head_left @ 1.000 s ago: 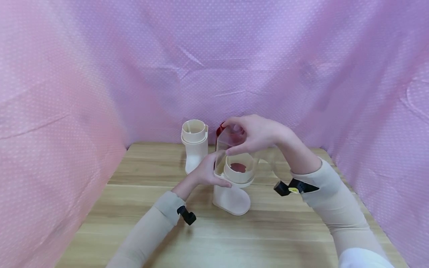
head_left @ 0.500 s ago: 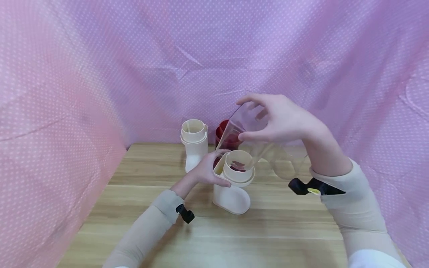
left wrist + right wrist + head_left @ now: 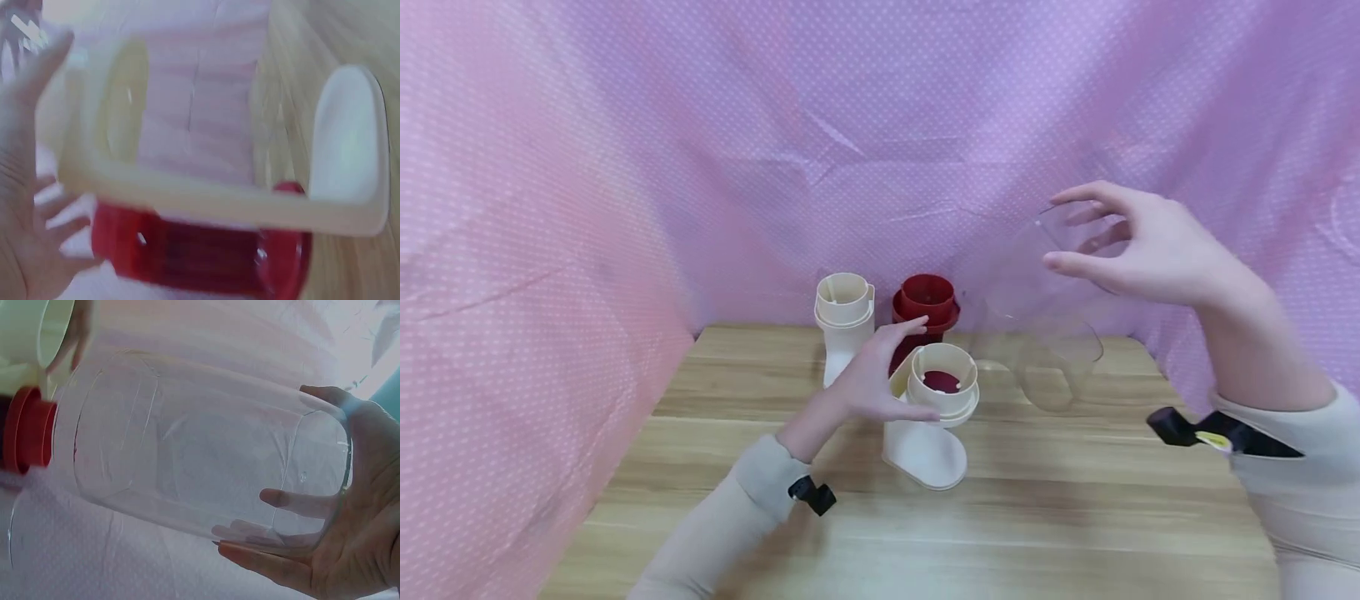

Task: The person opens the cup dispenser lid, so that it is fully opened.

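Observation:
A clear plastic container (image 3: 206,450) is in my right hand (image 3: 1157,246), gripped by its rounded end with thumb and fingers around it. It hangs tilted in the air, right of the stands. My left hand (image 3: 868,379) has its fingers and thumb spread beside the back of the nearest cream stand (image 3: 928,458). A gap shows between this hand and the stand in the left wrist view. The stand has a round collar on top and a flat oval foot. Behind it is a similar red stand (image 3: 928,302), its lower part hidden.
Another cream stand (image 3: 844,312) is at the back left. Transparent outlines of another clear vessel (image 3: 1048,387) show on the wooden table (image 3: 1000,533), right of the stands. A pink dotted curtain (image 3: 880,150) closes off the back and sides.
The clear container has been lifted off the nearest cream stand and carried up and right by my right hand. My left fingers have spread and come away from the stand.

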Demonstrator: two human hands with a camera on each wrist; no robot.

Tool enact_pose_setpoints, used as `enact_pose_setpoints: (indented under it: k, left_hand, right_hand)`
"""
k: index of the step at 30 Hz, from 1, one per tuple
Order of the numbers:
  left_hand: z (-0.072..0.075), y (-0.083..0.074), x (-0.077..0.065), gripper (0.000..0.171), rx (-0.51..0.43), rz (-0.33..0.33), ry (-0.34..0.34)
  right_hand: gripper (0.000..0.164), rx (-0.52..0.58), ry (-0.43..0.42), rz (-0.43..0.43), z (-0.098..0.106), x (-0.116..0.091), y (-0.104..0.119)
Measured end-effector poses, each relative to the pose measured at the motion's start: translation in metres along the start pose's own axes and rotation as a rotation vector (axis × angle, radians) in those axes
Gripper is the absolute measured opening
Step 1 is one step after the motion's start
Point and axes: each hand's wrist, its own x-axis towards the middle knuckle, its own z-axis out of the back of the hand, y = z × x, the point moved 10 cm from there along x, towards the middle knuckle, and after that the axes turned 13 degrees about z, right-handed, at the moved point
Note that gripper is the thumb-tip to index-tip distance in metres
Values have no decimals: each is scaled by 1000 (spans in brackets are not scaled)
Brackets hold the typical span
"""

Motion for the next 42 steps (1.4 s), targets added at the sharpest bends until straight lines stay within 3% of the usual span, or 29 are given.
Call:
enact_pose_setpoints:
  k: [5,11,17,24,27,32,36,42]
  left_hand:
    - [3,-32,-3,118,172,45,-144]
    - [1,-35,-3,97,253,71,-211]
    - [0,-28,-6,82,246,65,-154]
    - [5,-27,-4,79,295,-112,11]
    - [9,-27,-6,89,296,-136,47]
    - [12,-26,-10,108,257,-14,3]
    - [11,-22,-13,102,217,109,-68]
    - [14,-18,-14,88,165,135,-104]
  right_hand:
    - [68,-26,10,-91,17,-12,-35]
    - [80,-93,57,-182,21,-16,-72]
    - [88,-97,84,-240,20,-18,-100]
    - [90,-67,116,-256,13,-26,-118]
    - [90,-78,111,-260,11,-27,-121]
    - [92,-98,111,-261,9,-27,-121]
    - [93,-98,123,-259,6,-27,-120]
    - [92,-111,136,-243,3,-24,-113]
